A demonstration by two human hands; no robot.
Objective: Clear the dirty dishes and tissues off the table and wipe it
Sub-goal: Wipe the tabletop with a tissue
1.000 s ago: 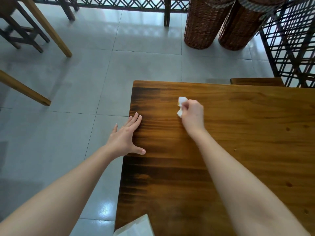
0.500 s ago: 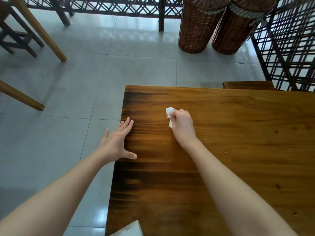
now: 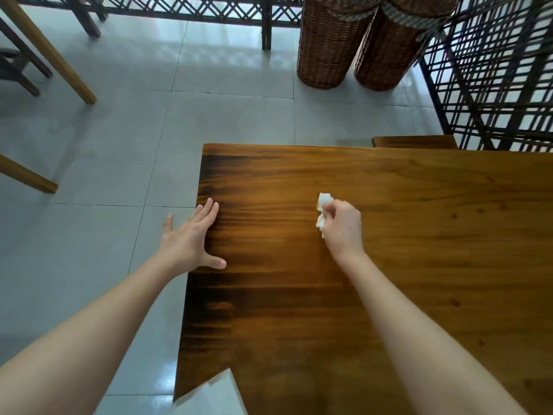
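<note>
Crumpled white tissue [image 3: 323, 211] bunched in right hand [image 3: 342, 227] on table [image 3: 419, 250].

On the table [image 3: 419, 265], tissue [image 3: 324, 200] in right hand [image 3: 342, 229], right of left hand [image 3: 191, 241] at the edge, baskets [image 3: 329, 40] far beyond.

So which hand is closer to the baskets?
Right. The right hand, holding a tissue, is straight before the baskets; the left hand rests further left, at the table edge.
</note>
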